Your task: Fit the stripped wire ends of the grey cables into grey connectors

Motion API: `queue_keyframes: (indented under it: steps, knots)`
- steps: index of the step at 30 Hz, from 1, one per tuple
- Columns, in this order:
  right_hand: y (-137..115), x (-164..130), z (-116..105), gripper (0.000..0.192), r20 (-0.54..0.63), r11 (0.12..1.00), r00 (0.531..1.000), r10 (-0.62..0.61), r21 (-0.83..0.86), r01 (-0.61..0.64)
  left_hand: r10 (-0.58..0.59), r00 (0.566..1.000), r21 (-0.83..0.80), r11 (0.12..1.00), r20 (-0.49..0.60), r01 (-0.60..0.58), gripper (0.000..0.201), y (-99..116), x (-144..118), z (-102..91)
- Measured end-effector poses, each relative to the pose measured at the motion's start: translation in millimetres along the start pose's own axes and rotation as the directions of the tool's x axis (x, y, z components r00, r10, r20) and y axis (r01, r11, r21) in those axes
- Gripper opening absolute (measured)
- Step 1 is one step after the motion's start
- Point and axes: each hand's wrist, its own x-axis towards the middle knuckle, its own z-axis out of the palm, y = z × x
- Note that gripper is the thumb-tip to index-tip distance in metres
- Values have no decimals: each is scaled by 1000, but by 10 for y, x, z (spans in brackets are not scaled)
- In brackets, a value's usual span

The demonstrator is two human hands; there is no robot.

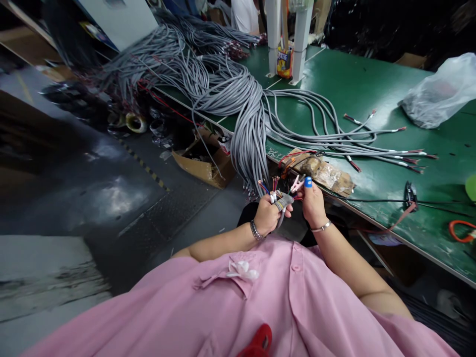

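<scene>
Inside left hand (267, 215), apparently cable ends (273, 197)

No legible txt; yellow pkt (284, 63) has lettering (too blurry to read).

Workshop, green workbench (353, 82), heaped grey cables (250, 106)

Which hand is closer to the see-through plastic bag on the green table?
The right hand. It's by the table's near edge, left of the plastic bag and closer to us; the left hand is even farther left.
</scene>
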Motion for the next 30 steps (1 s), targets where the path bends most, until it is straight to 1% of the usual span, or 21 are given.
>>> queue_keyframes:
  steps: [3, 4, 7, 10, 14, 16, 19, 22, 24, 25, 28, 30]
  knots:
    - [0, 52, 33, 49, 122, 975, 983, 134, 159, -152, 4, 1000, 6, 1000, 4, -4, 32, -27, 23, 7]
    - [1, 69, 45, 48, 139, 959, 977, 162, 210, -189, 5, 1000, 6, 1000, 8, -5, 31, -36, 31, 8]
    - [8, 108, 73, 44, 108, 931, 975, 194, 293, -218, 0, 1000, 26, 1000, 16, 0, 31, -59, 45, 6]
    - [16, 115, 87, 44, 87, 922, 971, 221, 307, -237, -19, 1000, 58, 998, 9, 19, 32, -81, 43, -4]
    - [32, 83, 65, 46, 108, 908, 964, 244, 323, -266, -20, 1000, 38, 999, 6, 19, 32, -91, 17, -21]
    - [38, 56, 23, 50, 145, 899, 952, 268, 317, -302, -13, 1000, 10, 1000, 2, 13, 31, -81, -9, -36]
    - [24, 20, -59, 55, 235, 874, 918, 318, 304, -380, -6, 1000, -16, 1000, -6, 5, 31, -52, -53, -65]
    - [-23, 14, -108, 57, 312, 852, 888, 338, 300, -430, -3, 1000, -24, 1000, -29, 2, 32, -20, -80, -84]
    - [-61, 27, -104, 54, 331, 846, 878, 346, 295, -445, 3, 999, -33, 999, -50, -5, 33, 0, -80, -79]
    - [-78, 34, -93, 51, 323, 850, 882, 345, 291, -439, 5, 998, -39, 999, -59, -7, 33, 8, -76, -71]
    - [-104, 42, -53, 39, 261, 888, 916, 305, 271, -372, -5, 997, -59, 998, -81, 0, 34, 27, -54, -35]
    - [-94, 35, -41, 35, 231, 903, 933, 275, 272, -334, -13, 996, -73, 997, -90, 7, 35, 31, -38, -12]
